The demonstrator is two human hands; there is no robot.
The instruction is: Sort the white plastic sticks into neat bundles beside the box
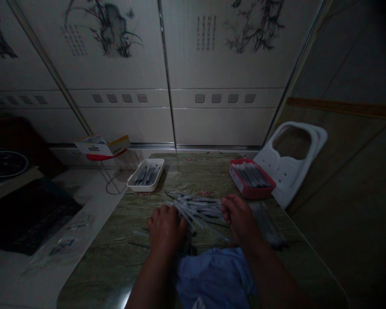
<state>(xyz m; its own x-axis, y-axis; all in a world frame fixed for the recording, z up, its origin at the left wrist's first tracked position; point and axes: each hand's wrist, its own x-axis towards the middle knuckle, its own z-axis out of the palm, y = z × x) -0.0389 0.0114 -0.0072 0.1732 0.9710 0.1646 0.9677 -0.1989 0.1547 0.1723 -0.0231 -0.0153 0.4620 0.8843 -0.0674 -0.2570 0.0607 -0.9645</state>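
Note:
A loose pile of slim, translucent pens (199, 209) lies across the middle of the table. My left hand (166, 227) rests at the pile's left side, fingers curled down; what is under them, if anything, is hidden. At the right end of the pile, my right hand (239, 216) is closed in a pinch at the end of a pen. Beside my right wrist lies a row of similar pens (267, 225), side by side. Dark small parts near my left wrist are too dim to name.
A white tray (129, 183) with pens stands at the table's back left. A red basket (249, 192) full of pens sits back right, by a white plastic chair (291, 171). An open carton (98, 148) rests on a red stool left of the table. Blue cloth (215, 274) lies at the front edge.

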